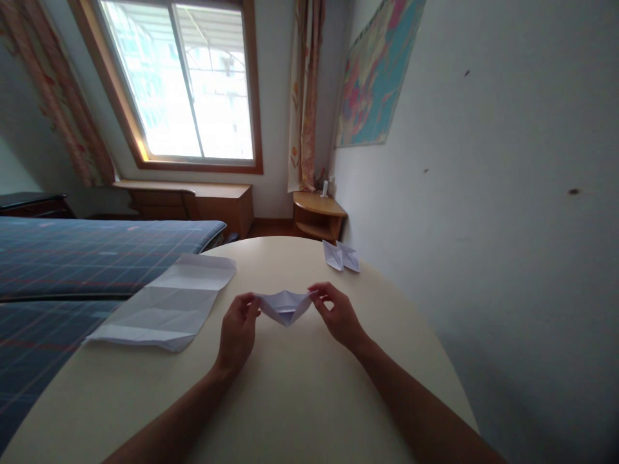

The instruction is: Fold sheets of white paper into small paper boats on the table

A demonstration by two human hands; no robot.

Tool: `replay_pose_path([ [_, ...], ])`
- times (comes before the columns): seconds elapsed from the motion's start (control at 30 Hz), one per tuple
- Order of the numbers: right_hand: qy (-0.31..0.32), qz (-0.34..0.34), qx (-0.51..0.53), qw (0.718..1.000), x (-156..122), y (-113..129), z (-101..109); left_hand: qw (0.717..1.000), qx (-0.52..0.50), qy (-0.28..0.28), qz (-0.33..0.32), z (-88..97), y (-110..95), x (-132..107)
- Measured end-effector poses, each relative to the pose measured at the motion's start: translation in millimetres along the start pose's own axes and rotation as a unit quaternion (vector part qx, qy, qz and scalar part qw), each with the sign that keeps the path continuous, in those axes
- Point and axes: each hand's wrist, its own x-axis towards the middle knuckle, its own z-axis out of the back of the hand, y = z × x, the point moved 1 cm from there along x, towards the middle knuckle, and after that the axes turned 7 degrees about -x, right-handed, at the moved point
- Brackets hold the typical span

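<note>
A folded white paper boat (286,305) is held just above the round table, stretched between my two hands. My left hand (238,328) pinches its left tip between thumb and fingers. At the opposite tip, my right hand (337,314) pinches the paper the same way. The boat's middle dips to a point toward me, and a fold lies open along its top. Toward the table's far right edge stand two folded white paper pieces (341,256), side by side and touching or nearly so.
Creased white paper sheets (164,303) lie at the table's (300,399) left side. A bed with a blue plaid cover (97,258) adjoins the table on the left. The white wall (483,258) runs close along the right. A corner shelf (319,206) stands behind.
</note>
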Motion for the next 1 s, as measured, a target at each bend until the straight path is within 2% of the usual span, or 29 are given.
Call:
replay_pose_path([
  [0.2,-0.009,-0.021,-0.042,0.999,1.4,-5.3,2.8,0.997,-0.053,-0.031,0.041,1.5,3.5,2.4],
  [0.33,0.002,-0.064,-0.071,0.995,1.9,-12.8,3.2,0.995,-0.052,-0.059,0.053,3.1,3.8,3.5],
  [0.4,0.014,-0.060,-0.102,0.993,1.4,-13.3,3.5,0.996,-0.039,-0.060,0.047,3.4,3.4,3.3],
  [0.5,0.024,-0.012,-0.178,0.984,-1.3,-5.9,3.9,0.999,-0.014,-0.037,0.019,2.3,1.8,1.6],
  [0.7,0.078,0.142,-0.272,0.949,-10.7,18.9,-1.2,0.997,0.037,0.040,-0.056,-2.0,-3.6,-7.4],
  [0.83,0.119,0.160,-0.277,0.940,-13.1,19.9,-8.5,0.992,0.062,0.080,-0.075,-3.7,-8.4,-14.0],
  [1.0,0.131,0.150,-0.259,0.945,-13.5,12.5,-13.0,0.987,0.071,0.113,-0.091,-5.5,-11.7,-17.6],
])
